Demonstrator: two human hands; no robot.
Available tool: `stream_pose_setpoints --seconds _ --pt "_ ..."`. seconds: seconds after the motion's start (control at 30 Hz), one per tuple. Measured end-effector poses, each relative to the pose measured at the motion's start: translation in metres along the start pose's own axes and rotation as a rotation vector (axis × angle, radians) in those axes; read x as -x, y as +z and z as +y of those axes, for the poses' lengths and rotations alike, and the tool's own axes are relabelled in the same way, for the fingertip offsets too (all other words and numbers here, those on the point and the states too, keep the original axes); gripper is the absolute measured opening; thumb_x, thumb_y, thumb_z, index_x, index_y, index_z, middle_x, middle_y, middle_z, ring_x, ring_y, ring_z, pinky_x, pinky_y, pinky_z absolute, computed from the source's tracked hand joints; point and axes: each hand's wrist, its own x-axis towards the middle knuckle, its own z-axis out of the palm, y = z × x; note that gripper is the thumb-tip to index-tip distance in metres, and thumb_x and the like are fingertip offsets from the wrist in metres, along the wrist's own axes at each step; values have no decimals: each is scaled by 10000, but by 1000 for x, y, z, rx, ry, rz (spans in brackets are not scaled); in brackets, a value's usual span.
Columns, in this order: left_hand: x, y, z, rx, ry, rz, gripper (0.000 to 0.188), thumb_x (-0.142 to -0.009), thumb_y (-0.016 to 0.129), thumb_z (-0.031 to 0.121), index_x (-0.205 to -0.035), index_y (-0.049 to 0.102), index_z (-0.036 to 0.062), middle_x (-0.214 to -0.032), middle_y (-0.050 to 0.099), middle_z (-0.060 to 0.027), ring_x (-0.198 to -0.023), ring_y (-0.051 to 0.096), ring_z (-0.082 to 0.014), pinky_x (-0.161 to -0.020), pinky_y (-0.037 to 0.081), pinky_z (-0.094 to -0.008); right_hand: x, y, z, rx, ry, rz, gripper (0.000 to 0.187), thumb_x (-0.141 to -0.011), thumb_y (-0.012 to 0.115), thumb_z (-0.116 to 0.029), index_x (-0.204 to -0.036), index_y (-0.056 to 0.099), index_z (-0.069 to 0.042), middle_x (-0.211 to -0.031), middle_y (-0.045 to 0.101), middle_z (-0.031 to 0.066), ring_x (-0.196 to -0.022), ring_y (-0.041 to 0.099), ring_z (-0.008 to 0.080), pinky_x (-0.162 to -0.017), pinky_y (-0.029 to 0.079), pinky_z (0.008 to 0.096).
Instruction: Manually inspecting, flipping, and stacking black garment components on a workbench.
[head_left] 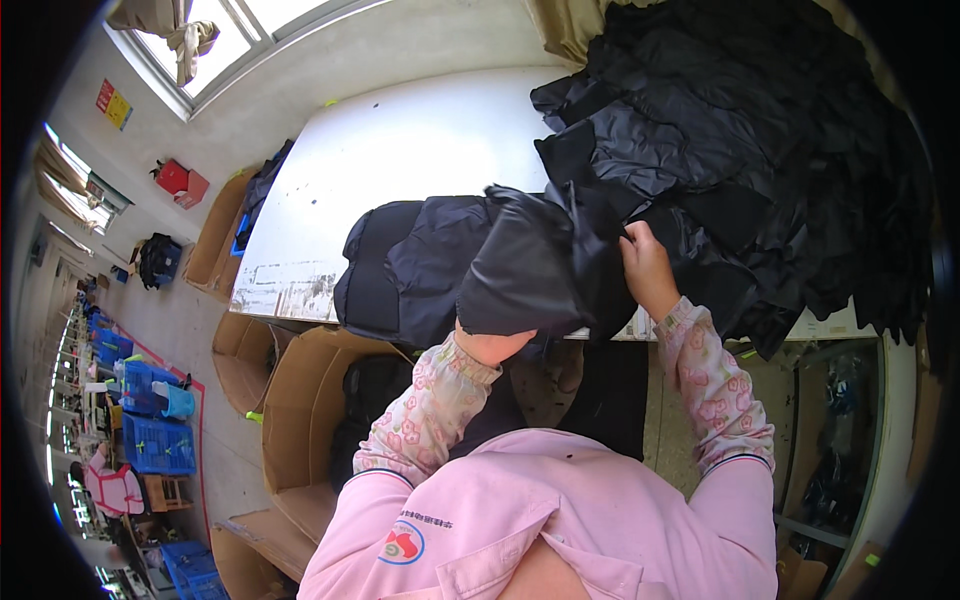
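Observation:
A black fabric piece (pixel 520 265), smooth and slightly shiny, is lifted and folded over at the front of the white table. My left hand (pixel 492 345) reaches under its near edge; the fabric covers the fingers. At the right side of the piece, my right hand (pixel 648 268) is closed on the black fabric with the fingertips partly hidden. Flat on the table to the left lies a stack of black padded pieces (pixel 400 265) with rounded ends. A large heap of black fabric pieces (pixel 700 110) covers the right of the table.
The white table (pixel 400 140) has a worn front edge. Open cardboard boxes (pixel 300 410) stand below it, with dark fabric inside one. Blue crates (pixel 158 445) and a person in pink (pixel 112 488) are far left. A window (pixel 240 40) is above.

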Motion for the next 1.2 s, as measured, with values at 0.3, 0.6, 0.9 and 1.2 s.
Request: stream_pose_setpoints --seconds 0.3,0.6,0.9,1.2 --pt "38 -43 1 1195 -683 -170 506 -985 442 419 -1313 528 44 -1227 633 -124 -1020 656 -310 -867 538 -450 -61 -129 14 -316 25 221 188 -955 596 -176 -982 623 8 -833 616 -15 -771 511 47 -724 432 213" --pt "28 -125 -33 897 -271 -27 586 -967 496 374 -1355 448 -62 -1323 548 -201 -1217 535 -339 -1085 376 -441 -71 -177 -30 -501 48 50 169 -949 614 -179 -981 643 -16 -849 600 -50 -748 509 29 -693 423 199" --pt "34 -111 46 1616 -44 97 827 -906 464 633 -1414 390 -15 -1386 476 -231 -1222 518 -369 -1090 358 -504 -84 -144 -25 -405 -114 -60 171 -938 609 -130 -1064 614 -13 -903 630 -16 -852 560 32 -764 445 186" --pt "8 -103 9 1261 536 -551 703 -898 594 385 -1390 398 -76 -1423 447 -217 -1301 465 -303 -1118 329 -399 -70 -180 -91 -859 -42 -135 261 -946 579 -109 -1189 553 -19 -1028 651 31 -888 614 87 -804 493 229"
